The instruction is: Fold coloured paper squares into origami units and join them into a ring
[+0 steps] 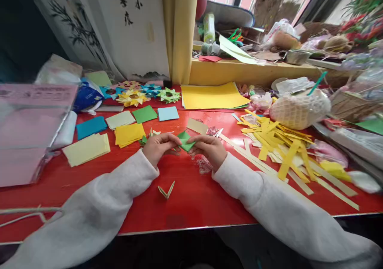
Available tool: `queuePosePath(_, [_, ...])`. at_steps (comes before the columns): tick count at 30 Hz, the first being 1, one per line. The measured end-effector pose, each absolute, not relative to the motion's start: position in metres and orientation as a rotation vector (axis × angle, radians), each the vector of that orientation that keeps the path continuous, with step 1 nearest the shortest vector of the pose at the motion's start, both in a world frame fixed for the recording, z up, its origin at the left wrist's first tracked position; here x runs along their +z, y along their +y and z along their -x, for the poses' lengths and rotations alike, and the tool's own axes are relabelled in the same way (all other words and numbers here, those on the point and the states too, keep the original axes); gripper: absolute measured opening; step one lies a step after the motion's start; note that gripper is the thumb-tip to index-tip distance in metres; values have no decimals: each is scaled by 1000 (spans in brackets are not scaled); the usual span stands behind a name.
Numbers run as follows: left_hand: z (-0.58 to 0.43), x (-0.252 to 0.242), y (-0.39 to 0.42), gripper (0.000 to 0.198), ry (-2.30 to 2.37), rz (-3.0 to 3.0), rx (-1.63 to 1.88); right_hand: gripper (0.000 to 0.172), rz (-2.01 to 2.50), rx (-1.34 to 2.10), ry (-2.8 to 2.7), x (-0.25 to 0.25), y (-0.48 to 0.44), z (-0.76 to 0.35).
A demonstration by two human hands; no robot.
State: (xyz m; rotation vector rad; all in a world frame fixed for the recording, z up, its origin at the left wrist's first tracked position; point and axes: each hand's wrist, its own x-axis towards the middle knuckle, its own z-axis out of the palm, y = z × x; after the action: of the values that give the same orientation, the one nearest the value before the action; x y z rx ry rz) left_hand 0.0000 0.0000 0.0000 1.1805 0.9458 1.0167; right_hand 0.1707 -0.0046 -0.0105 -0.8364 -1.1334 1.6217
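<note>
Between both hands, just above the red table, is a small folded piece of green paper (186, 141). My left hand (161, 147) pinches its left edge, and my right hand (211, 148) pinches the right one. Nearer me on the table lies a folded cream paper piece (166, 190) in a V shape. Partly behind my left hand sit more small folded pieces (143, 140), green and cream. Beyond my right hand are a beige paper rectangle (197, 126) and a pair of scissors (219, 132), whose handles are hidden.
Stacked paper rectangles, among them a yellow stack (129, 135), lie left of centre. Finished folded paper rings (132, 97) line the back beside yellow sheets (214, 96). Yellow and cream paper strips (284, 145) spread at right. Pink packaging (32, 129) stands far left; a cluttered sill (269, 70) runs behind.
</note>
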Motion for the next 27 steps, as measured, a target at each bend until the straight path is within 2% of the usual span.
queuePosePath(6, [-1, 3, -4, 15, 975, -1275, 1080, 14, 881, 1600, -1164, -6, -7, -169])
queuePosePath(11, [-2, 1, 0, 32, 1102, -1353, 1196, 16, 967, 1596, -1426, -5, -11, -166])
queuePosePath(17, [-4, 3, -7, 23, 1047, -1676, 1036, 23, 949, 1514, -1506, -18, -12, -164])
queuePosePath(22, [-5, 1, -10, 29, 1092, -1819, 1004, 20, 866, 1537, -1491, -15, -14, -165])
queuePosePath(27, [-2, 1, -9, 16, 1165, -1824, 975, 19, 898, 1514, -1373, -8, -14, -164])
